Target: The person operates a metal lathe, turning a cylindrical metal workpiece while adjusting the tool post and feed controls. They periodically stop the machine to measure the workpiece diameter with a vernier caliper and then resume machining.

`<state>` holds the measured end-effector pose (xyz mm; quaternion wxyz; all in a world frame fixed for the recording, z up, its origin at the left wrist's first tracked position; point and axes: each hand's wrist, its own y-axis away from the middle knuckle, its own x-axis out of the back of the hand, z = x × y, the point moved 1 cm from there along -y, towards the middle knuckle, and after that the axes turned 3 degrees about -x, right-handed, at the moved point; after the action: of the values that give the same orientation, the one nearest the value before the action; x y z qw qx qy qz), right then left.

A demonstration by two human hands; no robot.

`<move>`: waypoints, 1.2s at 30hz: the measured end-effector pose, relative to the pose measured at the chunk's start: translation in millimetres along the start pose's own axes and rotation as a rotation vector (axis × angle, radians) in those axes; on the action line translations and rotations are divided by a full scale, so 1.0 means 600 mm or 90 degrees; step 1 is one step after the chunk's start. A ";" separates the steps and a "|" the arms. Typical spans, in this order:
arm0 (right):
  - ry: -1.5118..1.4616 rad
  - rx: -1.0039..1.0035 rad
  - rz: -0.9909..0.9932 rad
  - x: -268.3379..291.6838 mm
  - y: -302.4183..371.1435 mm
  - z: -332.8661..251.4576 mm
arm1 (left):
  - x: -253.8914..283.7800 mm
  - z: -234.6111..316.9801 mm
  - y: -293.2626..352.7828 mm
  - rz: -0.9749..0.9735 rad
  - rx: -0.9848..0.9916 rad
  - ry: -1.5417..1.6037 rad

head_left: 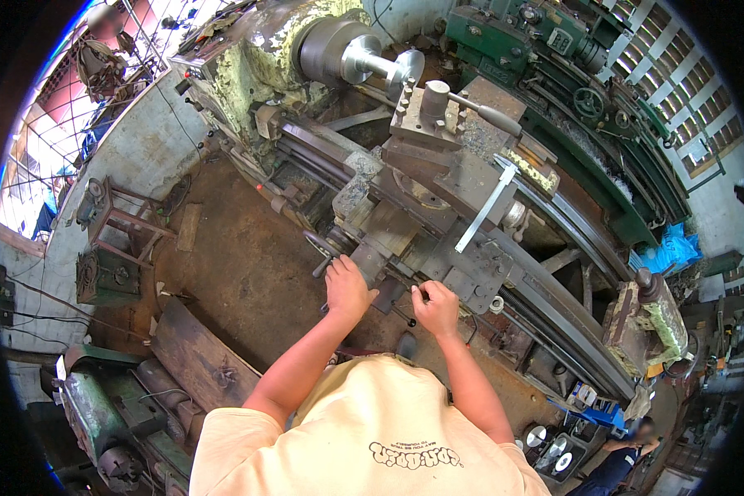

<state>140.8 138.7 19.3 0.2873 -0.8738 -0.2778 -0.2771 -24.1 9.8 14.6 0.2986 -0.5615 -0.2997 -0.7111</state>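
Note:
In front of me stands a large lathe. My left hand (349, 291) is curled at the lower edge of the carriage handwheel (329, 243), its thumb pointing to the right; the fingertips are partly hidden. To its right, my right hand (436, 309) has its fingers bent round a small crank handle (414, 289) on the carriage front. A caliper (486, 210) lies across the carriage beyond my right hand. Further off are the square tool post (428, 117) with its long lever (492, 114), and the chuck (329, 54), which holds a shiny turned metal piece (380, 63).
The tailstock (649, 322) sits at the bed's right end. A green lathe (546, 50) stands behind, another green machine (112, 405) at lower left. A stool (124, 217) is by the left wall. At lower right are a tray of metal discs (560, 456) and another person (624, 463).

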 end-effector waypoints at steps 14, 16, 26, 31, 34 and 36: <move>0.005 0.003 0.011 -0.004 0.004 0.006 | 0.012 -0.114 -0.094 -0.341 -0.022 0.374; 0.002 -0.009 0.012 -0.003 0.006 0.005 | 0.001 -0.133 -0.099 -0.424 0.023 0.517; -0.012 -0.016 0.014 -0.002 0.006 0.003 | -0.001 -0.134 -0.089 -0.424 0.002 0.597; -0.011 -0.008 0.014 -0.004 0.005 0.004 | 0.022 -0.120 -0.076 -0.349 -0.019 0.520; -0.003 0.003 0.014 -0.003 0.004 0.004 | 0.022 -0.114 -0.073 -0.321 -0.024 0.496; -0.004 -0.007 0.007 -0.002 0.005 0.003 | 0.018 -0.111 -0.072 -0.291 -0.012 0.459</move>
<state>142.4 137.4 16.1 0.2835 -0.8777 -0.2724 -0.2742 -100.4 -14.2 8.3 0.2138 -0.1987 -0.2869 -0.9124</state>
